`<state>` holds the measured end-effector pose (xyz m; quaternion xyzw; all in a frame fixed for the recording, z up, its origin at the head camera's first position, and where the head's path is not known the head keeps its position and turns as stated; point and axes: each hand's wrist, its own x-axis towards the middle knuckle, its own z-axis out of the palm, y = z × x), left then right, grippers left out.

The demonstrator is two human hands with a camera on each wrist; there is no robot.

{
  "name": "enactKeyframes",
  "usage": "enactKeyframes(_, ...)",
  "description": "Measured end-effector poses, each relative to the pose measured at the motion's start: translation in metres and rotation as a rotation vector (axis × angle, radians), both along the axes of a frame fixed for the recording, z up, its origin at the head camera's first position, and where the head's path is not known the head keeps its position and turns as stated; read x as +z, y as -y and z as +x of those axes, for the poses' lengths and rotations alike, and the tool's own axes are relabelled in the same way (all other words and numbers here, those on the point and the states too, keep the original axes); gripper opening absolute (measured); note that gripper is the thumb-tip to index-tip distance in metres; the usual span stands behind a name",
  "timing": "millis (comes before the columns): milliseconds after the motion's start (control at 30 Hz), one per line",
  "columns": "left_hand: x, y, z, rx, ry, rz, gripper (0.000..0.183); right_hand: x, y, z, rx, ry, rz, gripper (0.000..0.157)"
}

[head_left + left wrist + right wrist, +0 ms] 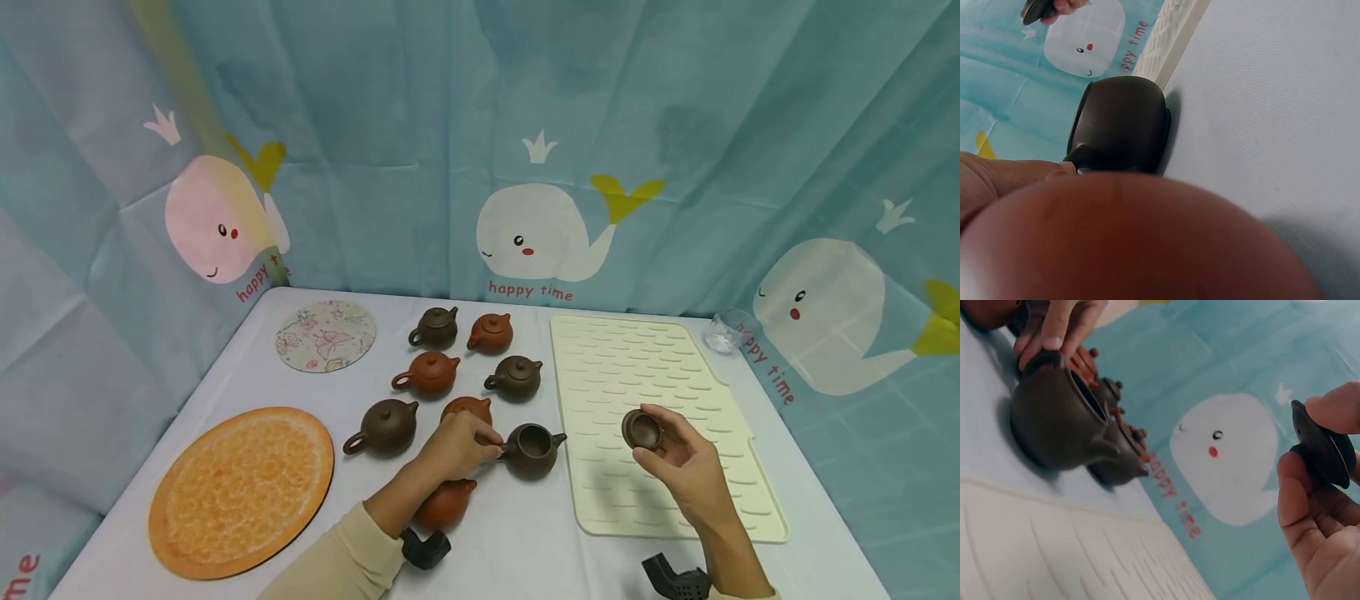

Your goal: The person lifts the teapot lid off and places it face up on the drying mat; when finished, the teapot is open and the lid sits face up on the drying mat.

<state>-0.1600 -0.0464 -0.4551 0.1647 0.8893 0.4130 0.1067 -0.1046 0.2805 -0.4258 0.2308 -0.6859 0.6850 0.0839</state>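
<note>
On the white table, a lidless dark brown teapot stands upright, its spout to the right. My left hand pinches its handle; the right wrist view shows this teapot with the thumb on top of the handle. Above the cream mat, my right hand holds a dark brown teapot lid by its edge, with the hollow underside towards the head camera. In the right wrist view the lid is tilted on edge between thumb and fingers. A reddish teapot sits beside my left forearm.
Several lidded brown and reddish teapots stand left of and behind the lidless one. The ridged cream mat lies to the right, a clear glass behind it. A round orange mat and a floral round mat lie left.
</note>
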Motion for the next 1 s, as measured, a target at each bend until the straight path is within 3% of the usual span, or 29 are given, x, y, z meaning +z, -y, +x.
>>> enactKeyframes(433,-0.003,0.001,-0.001,-0.006,-0.058,0.016,0.007,-0.009,-0.032,0.020,-0.185,0.000,0.070,0.061)
enactKeyframes(733,-0.003,0.001,0.000,0.003,-0.043,0.017,0.008,-0.021,-0.050,0.030,-0.310,0.068,0.120,0.061)
enactKeyframes(1000,-0.003,0.000,0.000,0.013,-0.017,0.017,0.007,-0.033,-0.067,0.036,-0.475,0.126,0.320,0.062)
